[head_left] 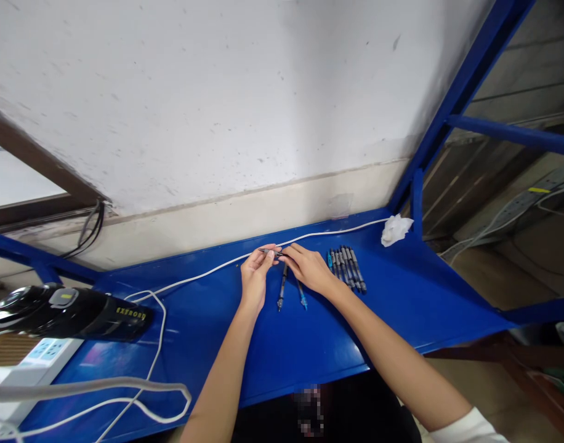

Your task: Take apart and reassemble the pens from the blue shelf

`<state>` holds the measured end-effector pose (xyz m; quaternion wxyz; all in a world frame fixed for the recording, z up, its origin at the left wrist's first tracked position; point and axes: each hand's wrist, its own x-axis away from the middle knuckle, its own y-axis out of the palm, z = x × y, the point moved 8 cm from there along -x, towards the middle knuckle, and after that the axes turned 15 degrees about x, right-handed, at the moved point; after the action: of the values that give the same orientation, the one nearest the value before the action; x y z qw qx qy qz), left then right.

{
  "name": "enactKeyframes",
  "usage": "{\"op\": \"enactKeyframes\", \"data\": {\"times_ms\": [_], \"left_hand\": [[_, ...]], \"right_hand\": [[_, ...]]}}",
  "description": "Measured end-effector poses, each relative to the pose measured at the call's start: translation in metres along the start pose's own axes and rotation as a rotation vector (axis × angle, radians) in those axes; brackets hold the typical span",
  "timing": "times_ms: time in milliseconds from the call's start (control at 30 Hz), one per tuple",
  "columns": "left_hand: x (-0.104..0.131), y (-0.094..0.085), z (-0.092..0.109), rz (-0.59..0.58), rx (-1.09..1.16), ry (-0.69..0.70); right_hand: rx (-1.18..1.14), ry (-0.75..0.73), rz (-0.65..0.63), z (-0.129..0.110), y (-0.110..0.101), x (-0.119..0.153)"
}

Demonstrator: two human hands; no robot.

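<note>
Left hand point(254, 277) had its fingers pinched around a pen point(276, 253), up over the blue desk point(291, 351). Right hand point(313, 269) had its fingers curled in at the pen's other end, but honestly couldn't tell if they were gripping it. A dark pen point(282, 289) and a blue-tipped pen point(302, 296) lay just below, with a row of pens point(347, 269) off to the right.

Single head-worn view, wide, facing forward and down. Near below: glossy blue flat tabletop point(425, 295), bare left hand point(254, 274) and bare right hand point(311, 269) just under mid-frame. Farther ahead: speckled white wall point(217, 98), filling upper part.
</note>
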<state>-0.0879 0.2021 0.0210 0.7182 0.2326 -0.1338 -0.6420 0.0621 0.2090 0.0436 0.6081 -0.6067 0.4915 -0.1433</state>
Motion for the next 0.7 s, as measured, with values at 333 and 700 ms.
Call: {"op": "enactKeyframes", "data": {"times_ms": [333, 700], "left_hand": [[-0.0007, -0.0001, -0.0012, 0.057, 0.047, 0.005], [-0.0019, 0.0018, -0.0068, -0.043, 0.000, -0.039]], "right_hand": [[-0.057, 0.024, 0.022, -0.0009, -0.0043, -0.0004], [-0.202, 0.052, 0.069, 0.0050, -0.0016, 0.0013]]}}
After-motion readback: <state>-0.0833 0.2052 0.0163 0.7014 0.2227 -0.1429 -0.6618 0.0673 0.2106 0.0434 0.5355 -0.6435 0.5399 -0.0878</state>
